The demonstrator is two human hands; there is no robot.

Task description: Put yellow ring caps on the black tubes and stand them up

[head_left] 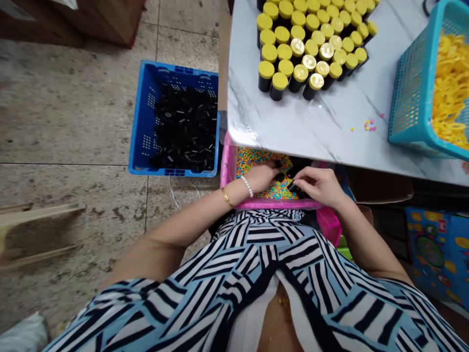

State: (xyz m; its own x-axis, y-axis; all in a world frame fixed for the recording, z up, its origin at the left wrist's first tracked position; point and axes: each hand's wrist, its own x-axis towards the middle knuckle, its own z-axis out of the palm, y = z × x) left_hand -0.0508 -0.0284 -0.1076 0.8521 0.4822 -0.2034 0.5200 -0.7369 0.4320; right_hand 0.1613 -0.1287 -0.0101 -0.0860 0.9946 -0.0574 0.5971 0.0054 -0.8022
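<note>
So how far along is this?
Done: a block of yellow-capped black tubes stands on the marble table. In hand: the right hand grips a black tube over the pink tray of coloured beads, the left hand also in it. Left: the blue crate of black pieces and the teal basket of yellow caps.

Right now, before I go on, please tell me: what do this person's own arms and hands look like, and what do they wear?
The left hand has a white pearl bracelet and a thin gold bangle at its wrist; the right hand shows no jewellery. Both forearms are bare, below a black, white and light blue striped top.
</note>
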